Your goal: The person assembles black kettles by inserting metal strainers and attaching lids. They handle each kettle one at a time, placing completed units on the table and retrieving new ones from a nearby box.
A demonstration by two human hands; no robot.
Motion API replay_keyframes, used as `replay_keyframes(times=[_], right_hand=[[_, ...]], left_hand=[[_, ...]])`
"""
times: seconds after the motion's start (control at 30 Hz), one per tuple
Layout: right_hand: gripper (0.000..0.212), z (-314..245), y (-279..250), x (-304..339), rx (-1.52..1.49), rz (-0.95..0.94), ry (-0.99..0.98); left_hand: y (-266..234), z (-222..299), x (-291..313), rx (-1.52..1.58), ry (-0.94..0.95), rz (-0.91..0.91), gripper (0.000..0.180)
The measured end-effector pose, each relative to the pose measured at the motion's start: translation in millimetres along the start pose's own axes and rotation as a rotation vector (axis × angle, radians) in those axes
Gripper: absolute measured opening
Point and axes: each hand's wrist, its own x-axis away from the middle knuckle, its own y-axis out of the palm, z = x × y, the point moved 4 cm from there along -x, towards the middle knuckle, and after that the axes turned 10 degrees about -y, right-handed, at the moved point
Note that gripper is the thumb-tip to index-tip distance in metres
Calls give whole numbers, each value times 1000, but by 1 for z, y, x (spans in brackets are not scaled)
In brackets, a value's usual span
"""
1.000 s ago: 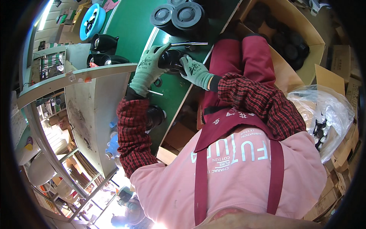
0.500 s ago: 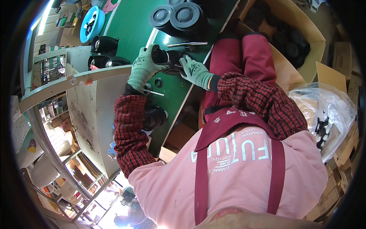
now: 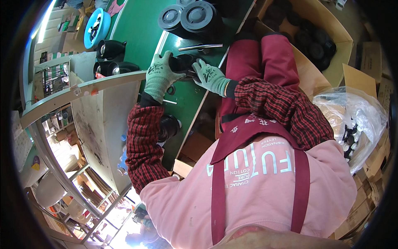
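Note:
Both my hands wear pale green gloves and work at a dark, rounded plastic part (image 3: 181, 62) over the green table. My left hand (image 3: 159, 76) grips its left side, thumb toward me. From the right, my right hand (image 3: 210, 78) has its fingers closed at the part's near edge. A thin shiny piece shows between the hands; its kind is unclear. Just beyond lies a bent silver metal tube (image 3: 200, 47). A small black ring (image 3: 171, 89) and a thin metal rod (image 3: 170, 102) lie near my left wrist.
Black lidded cylinders (image 3: 198, 16) stand at the table's far end. Another black cylindrical part (image 3: 168, 128) is beside my left forearm. Left are black kettle-like bodies (image 3: 111, 50) and a blue basin (image 3: 92, 30). At right stand a carton of black parts (image 3: 331, 25) and a clear plastic bag (image 3: 365, 110).
The black part has turned, so its round dark opening no longer faces up beside my left fingers. My left hand has shifted slightly toward me; the right has barely moved.

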Motion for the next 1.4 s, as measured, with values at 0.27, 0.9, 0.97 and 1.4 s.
replay_keyframes(times=[0.27, 0.9, 0.97, 1.4], right_hand=[[61, -1, 2, -1, 22, 51, -12], [58, 0, 1, 1, -44, 6, 29], [58, 0, -1, 0, -4, -8, 26], [56, 9, -2, -12, 27, -56, -156]], left_hand=[[0, 2, -2, 40, -119, -16, 91], [-4, -3, -1, -61, 4, -72, 81], [-14, 11, 5, 1, 462, 53, 80], [4, -2, 12, -273, 521, 29, 102]])
